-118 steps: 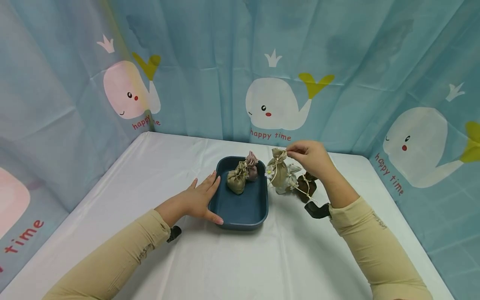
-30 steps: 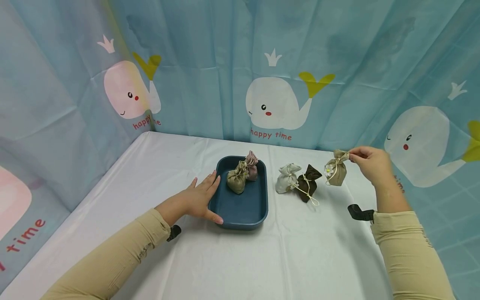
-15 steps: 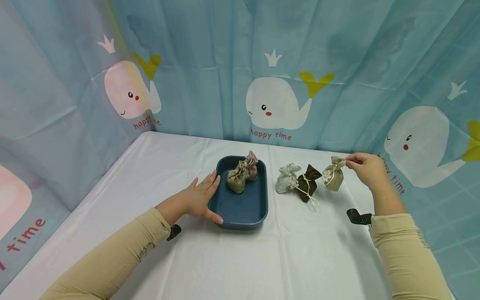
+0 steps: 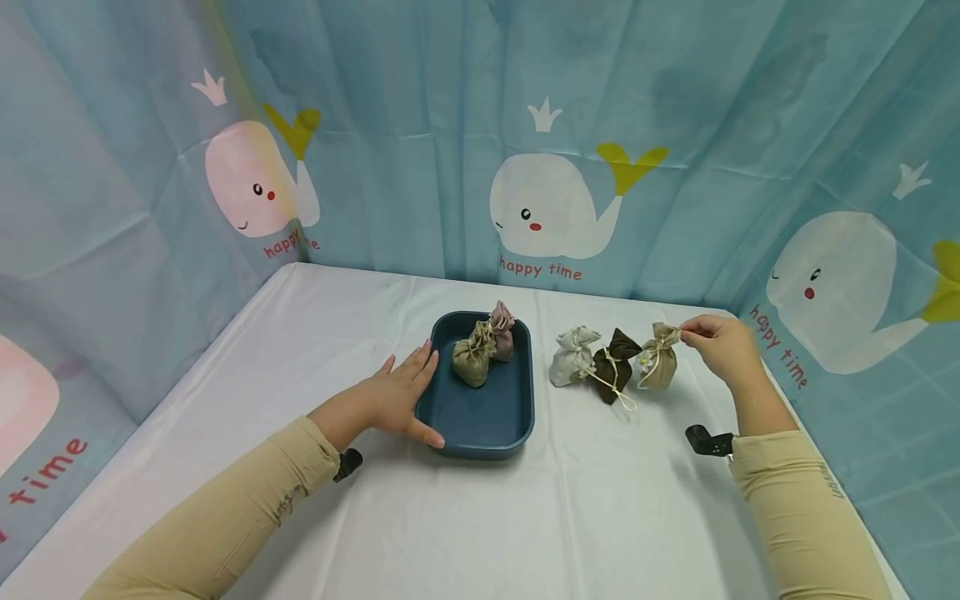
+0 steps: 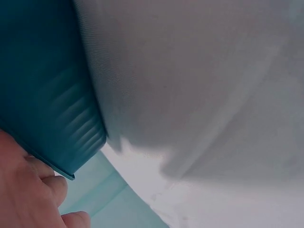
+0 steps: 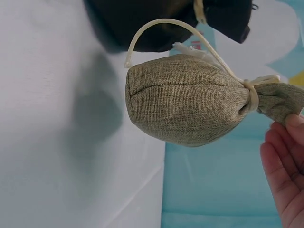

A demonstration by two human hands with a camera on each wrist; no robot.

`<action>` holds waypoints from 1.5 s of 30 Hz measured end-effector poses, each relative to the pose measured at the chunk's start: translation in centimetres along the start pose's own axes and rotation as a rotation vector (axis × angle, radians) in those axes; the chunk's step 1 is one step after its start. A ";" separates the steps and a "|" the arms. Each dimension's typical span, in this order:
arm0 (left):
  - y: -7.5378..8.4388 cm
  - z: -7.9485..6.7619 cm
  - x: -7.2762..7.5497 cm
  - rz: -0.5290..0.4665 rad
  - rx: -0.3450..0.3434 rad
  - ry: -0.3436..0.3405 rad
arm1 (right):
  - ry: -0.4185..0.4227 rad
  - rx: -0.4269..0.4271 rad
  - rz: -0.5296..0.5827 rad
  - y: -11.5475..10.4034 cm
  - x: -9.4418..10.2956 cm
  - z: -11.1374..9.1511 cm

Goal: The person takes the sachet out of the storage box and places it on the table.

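Note:
My right hand (image 4: 723, 346) pinches the gathered top of a tan drawstring pouch (image 4: 660, 364) with a small white flower. In the right wrist view that pouch (image 6: 185, 102) hangs just off the cloth, its shadow falling beside it. Left of it, close by, a dark brown pouch (image 4: 615, 368) and a pale grey-white pouch (image 4: 574, 357) stand side by side. My left hand (image 4: 393, 400) rests with spread fingers on the left rim of a dark blue tray (image 4: 480, 429). Inside the tray sit an olive pouch (image 4: 472, 360) and a mauve pouch (image 4: 502, 333).
A white cloth (image 4: 600, 517) covers the table. Behind and beside it hangs a light blue curtain (image 4: 420, 167) printed with whales. The tray's front part has bare floor ahead of the two pouches.
Over four seconds my right hand has carried the tan pouch from beside the tray to the far right, then lowered it and drawn it slightly left beside the brown pouch. My left hand stays put.

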State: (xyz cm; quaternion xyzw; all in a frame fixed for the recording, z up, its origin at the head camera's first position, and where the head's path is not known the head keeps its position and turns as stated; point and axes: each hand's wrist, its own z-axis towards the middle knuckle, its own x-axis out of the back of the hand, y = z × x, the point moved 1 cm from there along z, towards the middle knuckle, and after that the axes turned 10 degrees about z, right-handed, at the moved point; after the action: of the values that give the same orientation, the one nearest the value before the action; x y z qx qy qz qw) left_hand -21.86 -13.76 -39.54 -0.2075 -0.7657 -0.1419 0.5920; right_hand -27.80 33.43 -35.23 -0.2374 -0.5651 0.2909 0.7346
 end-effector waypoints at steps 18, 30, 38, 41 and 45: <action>0.5 -0.1 1.1 -0.026 -0.024 -0.026 | -0.034 -0.032 -0.020 0.5 -1.4 0.3; 1.1 0.1 0.7 0.015 -0.004 -0.023 | -0.041 -0.048 -0.028 0.7 -1.5 0.3; 1.1 0.1 0.6 0.035 -0.002 -0.011 | -0.053 -0.071 -0.030 1.2 -2.0 0.3; 1.1 0.2 0.5 0.032 0.000 -0.007 | -0.062 -0.084 -0.021 1.2 -2.3 0.2; 1.1 0.3 0.3 0.035 0.004 -0.009 | -0.085 -0.092 -0.015 1.0 -2.5 0.2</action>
State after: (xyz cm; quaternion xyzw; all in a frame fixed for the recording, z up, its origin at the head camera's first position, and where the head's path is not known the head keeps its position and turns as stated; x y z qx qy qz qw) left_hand -21.63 -12.63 -39.33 -0.2202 -0.7649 -0.1289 0.5915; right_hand -28.61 32.44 -37.63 -0.2543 -0.6104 0.2689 0.7003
